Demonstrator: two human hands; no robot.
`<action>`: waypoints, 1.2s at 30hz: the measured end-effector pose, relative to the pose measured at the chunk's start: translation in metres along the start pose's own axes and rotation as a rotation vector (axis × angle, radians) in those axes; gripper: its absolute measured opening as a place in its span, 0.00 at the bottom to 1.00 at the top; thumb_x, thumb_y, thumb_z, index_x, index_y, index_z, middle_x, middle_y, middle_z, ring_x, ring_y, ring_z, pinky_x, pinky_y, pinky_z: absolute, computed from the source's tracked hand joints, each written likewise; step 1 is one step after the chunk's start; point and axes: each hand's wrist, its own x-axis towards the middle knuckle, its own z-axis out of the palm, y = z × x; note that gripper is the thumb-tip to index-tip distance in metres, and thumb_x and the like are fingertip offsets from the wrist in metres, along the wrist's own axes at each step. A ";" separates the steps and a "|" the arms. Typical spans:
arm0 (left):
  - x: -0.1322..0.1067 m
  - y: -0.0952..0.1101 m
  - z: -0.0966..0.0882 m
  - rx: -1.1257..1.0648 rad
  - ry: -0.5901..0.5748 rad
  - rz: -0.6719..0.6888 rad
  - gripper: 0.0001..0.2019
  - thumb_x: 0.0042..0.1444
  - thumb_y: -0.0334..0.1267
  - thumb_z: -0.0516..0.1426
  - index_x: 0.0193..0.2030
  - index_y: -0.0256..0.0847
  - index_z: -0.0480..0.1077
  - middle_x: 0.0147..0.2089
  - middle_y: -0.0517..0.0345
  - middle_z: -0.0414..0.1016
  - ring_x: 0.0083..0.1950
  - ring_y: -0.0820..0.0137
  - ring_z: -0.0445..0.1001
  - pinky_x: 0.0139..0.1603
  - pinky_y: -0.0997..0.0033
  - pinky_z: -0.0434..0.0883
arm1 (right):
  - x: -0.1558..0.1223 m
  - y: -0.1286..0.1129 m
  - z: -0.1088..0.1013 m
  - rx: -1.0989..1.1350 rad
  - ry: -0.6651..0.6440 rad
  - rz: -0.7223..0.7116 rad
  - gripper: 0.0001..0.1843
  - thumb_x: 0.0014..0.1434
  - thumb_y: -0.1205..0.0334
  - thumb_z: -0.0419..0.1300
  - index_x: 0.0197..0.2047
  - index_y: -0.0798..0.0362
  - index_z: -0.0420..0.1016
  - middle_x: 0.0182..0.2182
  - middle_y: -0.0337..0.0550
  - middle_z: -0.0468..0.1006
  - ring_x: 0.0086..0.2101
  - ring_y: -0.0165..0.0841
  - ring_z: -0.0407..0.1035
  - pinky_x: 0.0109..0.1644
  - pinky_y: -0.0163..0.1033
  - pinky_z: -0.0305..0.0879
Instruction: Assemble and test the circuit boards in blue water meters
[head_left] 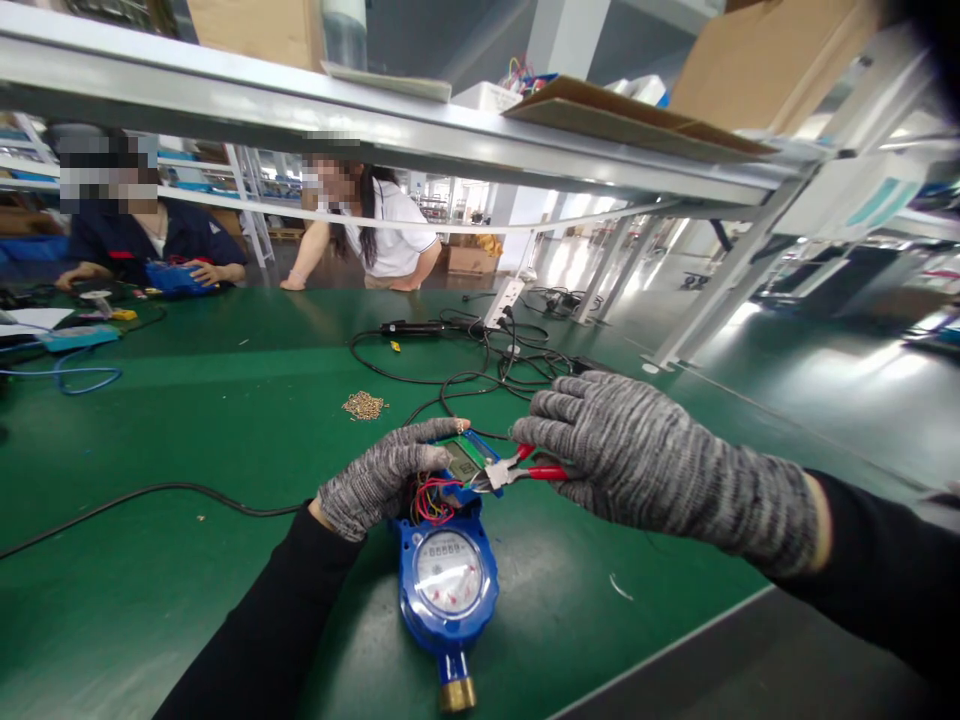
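A blue water meter (448,580) lies on the green table, its round dial facing up and its brass end toward me. Red, black and yellow wires (433,500) spill from its upper part, beside a small display module (466,458) with a green circuit board. My left hand (386,470), in a grey knit glove, is closed on the module's left side. In my gloved right hand (622,440) are red-handled pliers (501,472), their handles spread somewhat. The plier jaws are at the module's lower right edge; whether they touch a wire I cannot tell.
Small brass screws (364,405) lie heaped beyond my left hand. A power strip (504,302), tangled black cables (517,360) and a black electric screwdriver (412,328) lie farther back. A metal shelf (420,125) crosses overhead. Two people (375,220) are across the table.
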 end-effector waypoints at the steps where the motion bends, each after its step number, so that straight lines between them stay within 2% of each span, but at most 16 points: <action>1: 0.000 0.000 0.000 0.001 0.001 0.001 0.30 0.47 0.34 0.67 0.59 0.35 0.70 0.41 0.48 0.83 0.38 0.64 0.81 0.38 0.71 0.76 | 0.001 0.000 0.000 0.000 -0.002 0.001 0.12 0.57 0.58 0.61 0.44 0.49 0.79 0.38 0.48 0.79 0.38 0.47 0.73 0.41 0.47 0.63; 7: 0.002 -0.001 -0.002 -0.009 -0.048 0.022 0.28 0.47 0.34 0.67 0.58 0.37 0.71 0.41 0.49 0.83 0.39 0.63 0.82 0.40 0.68 0.76 | 0.000 -0.004 -0.006 0.010 -0.038 -0.005 0.09 0.57 0.63 0.61 0.42 0.50 0.79 0.36 0.47 0.79 0.37 0.44 0.74 0.39 0.44 0.60; 13: 0.001 -0.001 -0.001 -0.008 -0.032 0.019 0.28 0.47 0.34 0.67 0.58 0.36 0.72 0.40 0.50 0.83 0.39 0.64 0.81 0.39 0.70 0.75 | -0.002 -0.006 -0.008 -0.002 -0.072 0.029 0.11 0.57 0.64 0.60 0.43 0.50 0.79 0.35 0.46 0.80 0.35 0.43 0.74 0.35 0.42 0.58; 22: 0.000 0.000 -0.003 -0.006 -0.054 0.020 0.27 0.49 0.33 0.66 0.58 0.36 0.71 0.39 0.50 0.83 0.38 0.65 0.81 0.39 0.71 0.75 | -0.002 -0.003 0.000 0.069 0.010 0.008 0.15 0.58 0.61 0.60 0.47 0.53 0.79 0.38 0.51 0.80 0.38 0.47 0.74 0.40 0.46 0.63; 27: 0.000 0.000 -0.001 -0.013 -0.036 0.009 0.28 0.49 0.34 0.67 0.58 0.36 0.71 0.40 0.49 0.83 0.39 0.64 0.81 0.39 0.70 0.76 | -0.002 -0.003 0.000 0.098 -0.001 0.013 0.16 0.56 0.62 0.60 0.47 0.53 0.80 0.39 0.52 0.80 0.38 0.48 0.74 0.40 0.47 0.64; 36: 0.002 -0.002 -0.005 -0.013 -0.074 0.011 0.27 0.49 0.33 0.66 0.59 0.37 0.71 0.41 0.48 0.83 0.39 0.63 0.82 0.40 0.69 0.76 | -0.001 -0.004 -0.003 0.086 -0.013 0.010 0.13 0.57 0.62 0.60 0.44 0.52 0.80 0.37 0.51 0.80 0.37 0.45 0.73 0.40 0.45 0.62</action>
